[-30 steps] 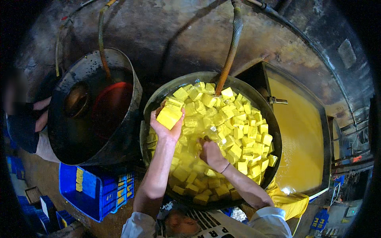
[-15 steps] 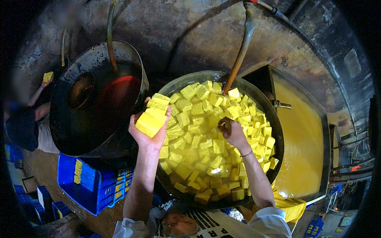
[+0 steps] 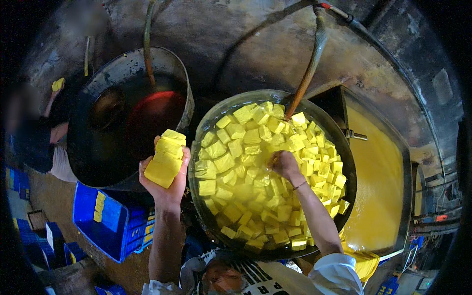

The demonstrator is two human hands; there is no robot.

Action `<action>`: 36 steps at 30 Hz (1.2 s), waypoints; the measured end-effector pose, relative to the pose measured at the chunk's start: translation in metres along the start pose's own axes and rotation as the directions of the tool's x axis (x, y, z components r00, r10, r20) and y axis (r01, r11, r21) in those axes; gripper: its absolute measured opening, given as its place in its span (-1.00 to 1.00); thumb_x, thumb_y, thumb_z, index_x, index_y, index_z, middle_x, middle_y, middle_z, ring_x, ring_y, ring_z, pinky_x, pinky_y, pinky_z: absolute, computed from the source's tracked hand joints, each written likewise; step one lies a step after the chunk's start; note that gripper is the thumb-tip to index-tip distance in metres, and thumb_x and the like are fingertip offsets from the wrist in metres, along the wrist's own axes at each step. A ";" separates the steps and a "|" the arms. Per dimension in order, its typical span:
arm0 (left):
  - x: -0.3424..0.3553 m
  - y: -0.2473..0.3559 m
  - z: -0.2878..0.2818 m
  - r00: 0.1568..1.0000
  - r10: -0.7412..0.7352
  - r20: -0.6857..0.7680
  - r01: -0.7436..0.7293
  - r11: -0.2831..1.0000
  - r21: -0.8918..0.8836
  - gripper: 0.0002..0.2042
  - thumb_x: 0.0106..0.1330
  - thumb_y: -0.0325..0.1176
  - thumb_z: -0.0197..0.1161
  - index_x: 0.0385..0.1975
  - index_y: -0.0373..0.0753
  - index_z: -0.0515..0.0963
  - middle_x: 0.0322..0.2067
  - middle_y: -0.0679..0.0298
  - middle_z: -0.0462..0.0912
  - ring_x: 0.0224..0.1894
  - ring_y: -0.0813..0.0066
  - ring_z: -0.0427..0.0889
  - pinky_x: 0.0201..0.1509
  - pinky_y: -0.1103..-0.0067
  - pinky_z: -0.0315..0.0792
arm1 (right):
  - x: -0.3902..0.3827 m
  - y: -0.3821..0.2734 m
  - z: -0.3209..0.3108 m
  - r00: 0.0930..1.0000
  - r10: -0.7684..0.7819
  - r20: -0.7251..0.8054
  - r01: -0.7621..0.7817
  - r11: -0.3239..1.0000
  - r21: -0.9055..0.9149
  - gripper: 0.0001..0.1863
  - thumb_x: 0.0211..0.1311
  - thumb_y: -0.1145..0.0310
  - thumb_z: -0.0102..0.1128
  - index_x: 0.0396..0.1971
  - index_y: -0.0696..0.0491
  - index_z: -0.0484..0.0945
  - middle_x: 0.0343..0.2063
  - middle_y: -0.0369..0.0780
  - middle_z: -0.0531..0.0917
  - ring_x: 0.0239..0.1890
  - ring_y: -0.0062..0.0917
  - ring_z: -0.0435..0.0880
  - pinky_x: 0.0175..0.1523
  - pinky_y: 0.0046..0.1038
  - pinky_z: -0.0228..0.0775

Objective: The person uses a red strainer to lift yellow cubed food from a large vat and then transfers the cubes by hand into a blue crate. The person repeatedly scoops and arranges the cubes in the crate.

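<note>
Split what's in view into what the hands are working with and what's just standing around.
Apparently in use:
Left hand, holding a stack of yellow blocks
Right hand, over the round vat; its grip is unclear
Loose blocks in the vat

Apparently standing around:
Dark drum
Trough of yellow liquid
Yellow cloth
Large blue crate

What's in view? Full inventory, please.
Round metal vat: one, grey, centre
Rectangular blocks: many, yellow, in that vat
Block stack: one, yellow, centre-left
Large metal vat: one, dark, left
Round rims: two, red and brown, in left vat
Textured hoses: two, brownish, one into each vat
Rectangular tank: one, dark, right
Plastic crates: several, blue, lower left
Cloth: one, yellow, lower right
Co-worker: one, dark top, left
Left grip: one, bare, around block stack
Right grip: one, bare, over centre vat
</note>
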State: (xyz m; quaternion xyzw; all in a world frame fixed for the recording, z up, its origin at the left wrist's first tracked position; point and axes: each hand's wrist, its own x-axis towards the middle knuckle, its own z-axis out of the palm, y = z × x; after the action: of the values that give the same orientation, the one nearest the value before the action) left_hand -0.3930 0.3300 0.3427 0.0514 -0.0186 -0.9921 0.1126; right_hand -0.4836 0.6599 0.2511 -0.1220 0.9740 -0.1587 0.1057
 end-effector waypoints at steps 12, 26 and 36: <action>-0.077 0.139 0.009 0.872 0.469 0.137 -0.481 0.874 0.070 -0.46 0.06 -0.10 0.14 0.06 -0.21 0.42 0.08 0.08 0.43 0.17 0.11 0.32 0.31 0.12 0.07 | -0.043 -0.151 -0.056 0.784 -0.476 0.398 -0.154 0.472 0.868 -0.67 0.12 0.62 0.13 -0.06 0.17 0.45 -0.31 -0.24 0.55 -0.40 -0.59 0.61 -0.35 -0.60 0.49; -0.191 0.234 -0.027 0.676 0.735 0.044 -0.735 0.670 0.104 -0.52 0.08 -0.21 0.16 0.02 -0.29 0.44 0.03 0.07 0.47 0.10 0.14 0.38 0.22 0.16 0.19 | -0.066 -0.343 0.027 0.571 -0.807 -0.148 0.728 0.415 0.546 -0.58 0.08 0.39 0.22 -0.02 0.17 0.46 -0.02 -0.06 0.52 -0.01 -0.18 0.53 0.06 -0.31 0.38; -0.230 0.269 -0.179 0.885 0.466 0.019 -0.413 0.763 0.497 -0.49 0.21 -0.10 -0.08 0.10 -0.27 0.35 0.04 0.09 0.47 0.03 0.10 0.47 0.14 0.16 0.29 | -0.036 -0.140 -0.031 0.901 -0.335 -0.276 0.364 0.930 0.059 -0.68 -0.02 0.56 0.21 -0.17 0.18 0.53 -0.27 -0.09 0.63 -0.36 -0.34 0.65 -0.26 -0.43 0.49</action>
State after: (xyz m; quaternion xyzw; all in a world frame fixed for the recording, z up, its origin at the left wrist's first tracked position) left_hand -0.0914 0.1159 0.2006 0.1247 -0.2735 -0.8963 0.3261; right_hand -0.4283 0.5498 0.3323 -0.2671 0.9314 -0.2426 -0.0472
